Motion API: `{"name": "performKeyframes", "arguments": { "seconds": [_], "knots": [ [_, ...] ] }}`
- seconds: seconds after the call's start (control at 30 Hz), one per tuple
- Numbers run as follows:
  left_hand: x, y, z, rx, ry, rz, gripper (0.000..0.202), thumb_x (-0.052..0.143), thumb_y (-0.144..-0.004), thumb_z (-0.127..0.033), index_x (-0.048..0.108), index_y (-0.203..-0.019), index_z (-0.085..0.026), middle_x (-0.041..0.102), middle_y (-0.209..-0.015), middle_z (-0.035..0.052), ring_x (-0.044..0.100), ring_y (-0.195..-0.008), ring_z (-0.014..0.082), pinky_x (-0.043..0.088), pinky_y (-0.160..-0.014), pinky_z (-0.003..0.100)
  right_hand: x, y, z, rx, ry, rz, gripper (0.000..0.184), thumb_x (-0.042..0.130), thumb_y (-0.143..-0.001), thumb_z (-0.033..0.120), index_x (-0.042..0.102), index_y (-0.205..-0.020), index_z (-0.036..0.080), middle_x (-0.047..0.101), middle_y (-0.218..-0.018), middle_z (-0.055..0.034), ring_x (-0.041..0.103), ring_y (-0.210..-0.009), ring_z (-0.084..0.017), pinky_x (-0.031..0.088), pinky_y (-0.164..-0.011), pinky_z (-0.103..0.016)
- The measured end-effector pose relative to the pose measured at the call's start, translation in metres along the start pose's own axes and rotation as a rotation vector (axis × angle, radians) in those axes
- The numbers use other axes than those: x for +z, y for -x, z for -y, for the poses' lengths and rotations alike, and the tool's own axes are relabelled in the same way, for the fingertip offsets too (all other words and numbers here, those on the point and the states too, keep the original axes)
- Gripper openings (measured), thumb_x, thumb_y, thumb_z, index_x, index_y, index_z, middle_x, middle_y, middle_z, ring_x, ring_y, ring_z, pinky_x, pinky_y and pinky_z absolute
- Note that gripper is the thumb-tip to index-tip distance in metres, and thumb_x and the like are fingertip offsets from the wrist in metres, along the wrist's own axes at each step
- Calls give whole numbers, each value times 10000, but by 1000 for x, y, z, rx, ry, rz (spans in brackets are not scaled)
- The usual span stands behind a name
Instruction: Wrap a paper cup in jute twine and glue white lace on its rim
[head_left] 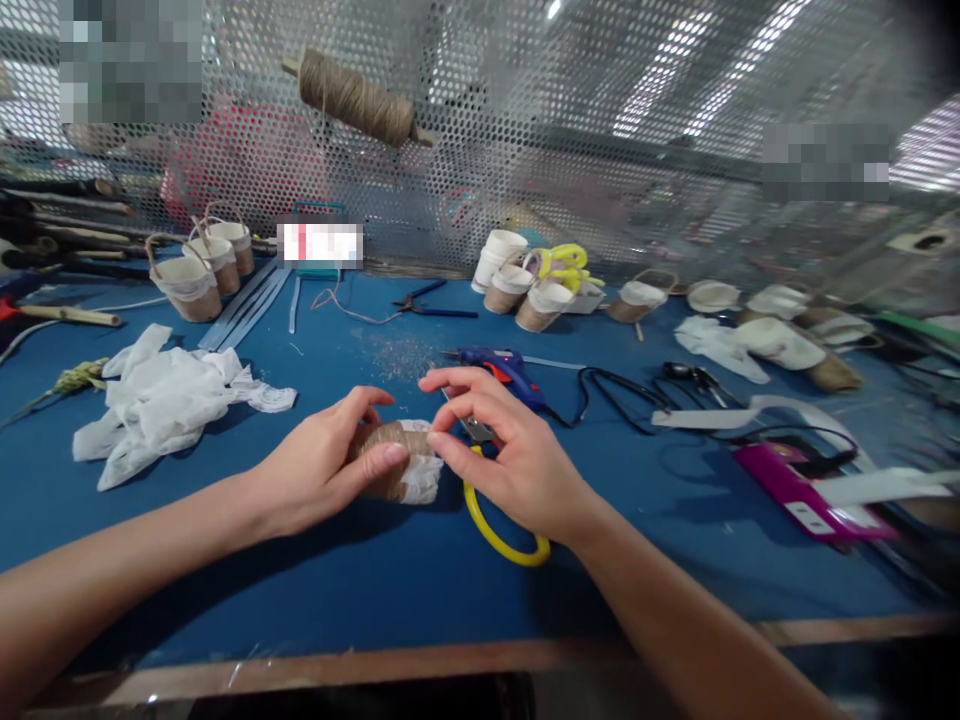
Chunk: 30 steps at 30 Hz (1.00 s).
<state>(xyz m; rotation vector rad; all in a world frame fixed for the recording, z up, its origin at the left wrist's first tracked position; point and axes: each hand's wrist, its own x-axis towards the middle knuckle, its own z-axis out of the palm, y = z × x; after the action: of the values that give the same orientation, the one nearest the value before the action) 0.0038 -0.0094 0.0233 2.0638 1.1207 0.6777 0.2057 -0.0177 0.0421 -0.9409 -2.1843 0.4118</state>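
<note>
My left hand (330,455) is closed around a small cup (386,480) lying on its side, wrapped in brown burlap with a white lace band at its right end. Its thumb presses on a brown twine strip (417,442) crossing the cup. My right hand (517,455) has its thumb and fingertips pinched at the right end of that strip, with the upper fingers curved above. Scissors (506,545) with yellow handles lie partly hidden beneath my right hand. Just beyond it rests a blue glue gun (499,368).
White lace cloth (169,395) is heaped at left. Small handled cups (187,288) stand behind it, with more cups (546,303) at back centre. Pliers (431,305) lie mid-table. A magenta power strip (810,495) and cables are at right. A twine spool (356,98) hangs on the mesh.
</note>
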Motion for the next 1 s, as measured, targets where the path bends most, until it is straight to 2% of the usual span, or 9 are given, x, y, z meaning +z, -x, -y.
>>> {"name": "performKeyframes", "arguments": {
  "seconds": [0.17, 0.33, 0.53, 0.63, 0.8, 1.0],
  "knots": [
    [-3, -1, -2, -176, 153, 38, 429, 325, -860, -523, 456, -1072, -174, 607, -795, 27, 563, -667, 159, 435, -573, 270, 0, 2, 5, -127, 85, 90, 57, 572, -781, 165, 533, -777, 207, 525, -1149, -100, 470, -1129, -231, 371, -968, -465],
    [-1, -1, -3, -168, 63, -7, 427, 368, -852, -501, 445, -1103, -164, 607, -849, 48, 572, -701, 167, 443, -627, 297, 6, 1, 4, -130, 198, 81, 101, 526, -808, 136, 522, -739, 209, 568, -1099, -99, 501, -1095, -238, 373, -956, -503],
    [0, -2, -5, -188, 59, 42, 437, 335, -861, -506, 443, -1101, -156, 600, -762, 25, 563, -634, 159, 423, -569, 277, 9, 0, 3, -154, 179, 100, 128, 502, -816, 114, 504, -721, 200, 586, -1064, -107, 490, -1122, -229, 379, -966, -468],
    [0, -2, -5, -156, 25, 44, 435, 337, -862, -503, 439, -1101, -155, 607, -820, 44, 572, -679, 170, 431, -605, 292, 5, 0, 2, -92, 94, 78, 105, 514, -817, 135, 503, -739, 204, 575, -1060, -97, 499, -1108, -214, 386, -960, -448],
    [2, 1, -3, -26, -41, 54, 436, 331, -874, -478, 410, -1133, -135, 596, -914, 83, 577, -772, 184, 443, -698, 317, 1, -1, -2, 44, 19, 56, 87, 528, -822, 167, 510, -747, 207, 562, -1077, -89, 518, -1073, -192, 421, -913, -395],
    [3, 3, 2, 86, -80, 19, 410, 356, -875, -448, 406, -1132, -132, 587, -946, 95, 587, -824, 192, 463, -733, 331, 2, -2, -3, 107, -25, 62, 90, 535, -820, 171, 519, -738, 205, 563, -1067, -78, 527, -1059, -180, 412, -914, -379]
  ]
}}
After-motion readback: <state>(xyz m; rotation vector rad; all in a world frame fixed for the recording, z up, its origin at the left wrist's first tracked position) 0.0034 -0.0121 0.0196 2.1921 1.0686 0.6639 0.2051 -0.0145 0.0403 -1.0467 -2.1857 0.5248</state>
